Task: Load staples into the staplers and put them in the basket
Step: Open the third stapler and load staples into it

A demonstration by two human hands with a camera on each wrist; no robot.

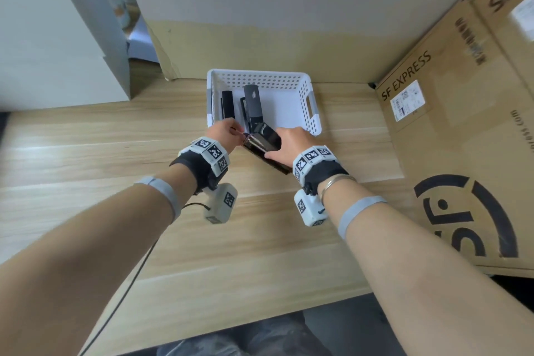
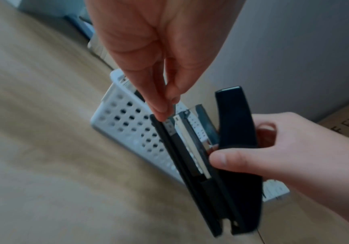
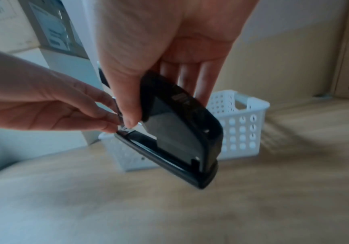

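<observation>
A black stapler [image 1: 264, 145] is held above the wooden table just in front of the white perforated basket [image 1: 260, 72]. Its top cover is swung open [image 2: 235, 118], and the magazine channel [image 2: 192, 148] is exposed. My right hand [image 1: 278, 143] grips the stapler around its body, thumb on the near side [image 3: 130, 121]. My left hand [image 1: 235, 130] pinches a thin strip of staples [image 3: 117, 110] at the front end of the channel [image 2: 167, 107]. Two black staplers [image 1: 227, 104] [image 1: 252, 108] lie inside the basket.
Large SF Express cardboard boxes [image 1: 450, 130] stand on the right side of the table. A cardboard sheet [image 1: 260, 46] rises behind the basket, and white boxes [image 1: 57, 52] sit at the left. Bare wooden tabletop [image 1: 115, 153] stretches left and toward me.
</observation>
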